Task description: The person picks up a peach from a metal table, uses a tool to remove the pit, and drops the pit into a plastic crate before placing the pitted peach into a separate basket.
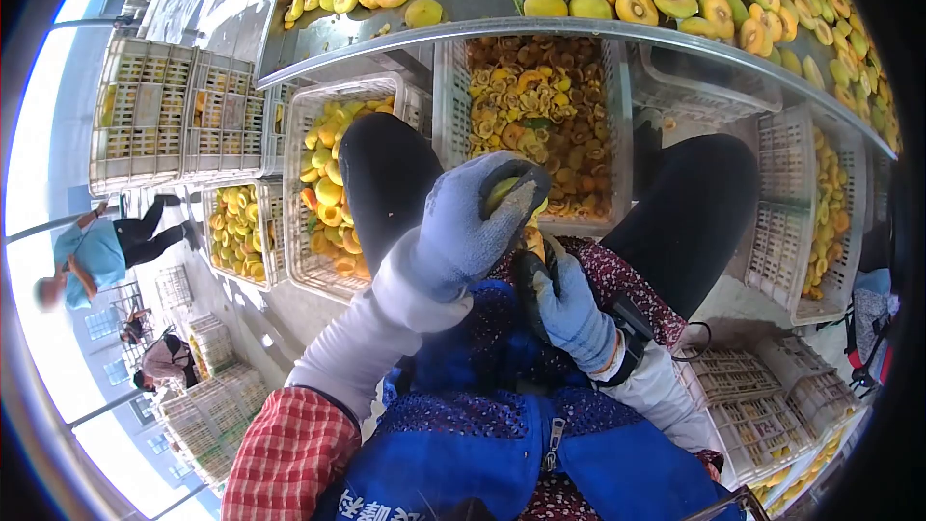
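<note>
My left hand [482,222], in a pale grey-blue glove with dark fingertips, is closed around a yellow-green peach [502,195] above my lap. Only part of the fruit shows between thumb and fingers. Just below it and to the right, my right hand [569,304] wears a similar glove with dark fingers and a black watch at the wrist. Its fingers are curled together close under the left hand. A small orange-yellow piece [533,241] shows between the two hands; what the right fingers grip is hidden.
Between my knees stands a crate [619,135] of brownish pits and fruit scraps. Left of it is a crate [297,183] of halved peaches. A metal table [482,0] carries heaped cut peaches. Stacked crates [145,116] stand left, where a person [96,251] in blue walks.
</note>
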### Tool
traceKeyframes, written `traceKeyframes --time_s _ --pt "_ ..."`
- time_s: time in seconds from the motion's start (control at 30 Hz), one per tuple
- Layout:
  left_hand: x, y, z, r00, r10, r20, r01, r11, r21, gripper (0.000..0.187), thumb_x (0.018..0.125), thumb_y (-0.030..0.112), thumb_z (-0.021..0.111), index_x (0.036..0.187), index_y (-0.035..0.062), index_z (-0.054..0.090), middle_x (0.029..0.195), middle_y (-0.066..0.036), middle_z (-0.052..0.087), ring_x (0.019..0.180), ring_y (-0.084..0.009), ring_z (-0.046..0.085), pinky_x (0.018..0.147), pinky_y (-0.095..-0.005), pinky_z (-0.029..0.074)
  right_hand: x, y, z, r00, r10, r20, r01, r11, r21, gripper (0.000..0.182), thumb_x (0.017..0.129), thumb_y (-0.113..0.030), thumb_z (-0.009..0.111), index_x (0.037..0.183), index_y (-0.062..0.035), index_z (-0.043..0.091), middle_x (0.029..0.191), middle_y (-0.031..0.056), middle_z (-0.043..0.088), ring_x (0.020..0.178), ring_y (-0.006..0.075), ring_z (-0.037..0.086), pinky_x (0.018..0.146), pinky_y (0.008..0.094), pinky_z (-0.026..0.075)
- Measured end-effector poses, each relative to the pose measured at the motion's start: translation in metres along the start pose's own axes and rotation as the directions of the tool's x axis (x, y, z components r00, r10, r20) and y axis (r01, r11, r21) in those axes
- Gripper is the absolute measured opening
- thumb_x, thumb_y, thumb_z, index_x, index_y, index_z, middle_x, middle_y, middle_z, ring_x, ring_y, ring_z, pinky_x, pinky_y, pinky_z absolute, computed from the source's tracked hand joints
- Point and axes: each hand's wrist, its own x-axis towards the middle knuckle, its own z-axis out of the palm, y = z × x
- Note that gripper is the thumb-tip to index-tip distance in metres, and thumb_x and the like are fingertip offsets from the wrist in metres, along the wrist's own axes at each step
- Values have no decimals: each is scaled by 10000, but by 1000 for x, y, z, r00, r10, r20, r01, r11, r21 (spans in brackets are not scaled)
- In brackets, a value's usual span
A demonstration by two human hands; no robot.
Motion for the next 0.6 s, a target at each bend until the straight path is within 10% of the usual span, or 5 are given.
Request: traceKeyframes --time_s 0.07,0.13,0.23,0.4,0.6 --pt "3 2 -2 988 36 148 -49 995 83 223 859 75 522 1016 -66 594 911 -102 626 852 -124 567 773 -235 438 -6 1 4 999 27 -25 -25 997 78 487 934 -286 465 1280 47 383 1001 137 537 774 242 550 704 320 462" --pt "3 0 2 990 52 130 -56 998 27 227 860 78 515 1016 -66 594 912 -104 627 851 -128 569 774 -237 438 -3 -9 7 936 331 120 -308 606 734 397 935 -363 485 1144 -26 490 832 66 538 612 144 517 524 248 437" --pt "8 -8 11 987 155 43 -152 985 -77 211 842 93 536 990 -39 605 879 -135 629 805 -200 605 727 -279 461 -3 -11 2 719 579 384 -595 228 770 354 927 -439 481 936 -87 514 629 -1 464 445 76 413 369 204 308" --pt "5 -23 24 965 235 -117 -251 956 -154 198 818 86 544 972 -17 614 853 -176 629 780 -281 643 686 -328 488 5 -15 -4 686 589 426 -633 196 749 387 924 -478 457 803 -111 480 527 -29 389 368 72 338 324 217 249" --pt "7 -13 19 968 242 -62 -225 954 200 181 817 138 586 967 41 621 884 -152 634 800 -320 631 689 -357 498 10 -12 -5 635 603 482 -663 107 741 417 919 -503 448 784 -111 490 536 -24 397 374 74 346 328 214 257"
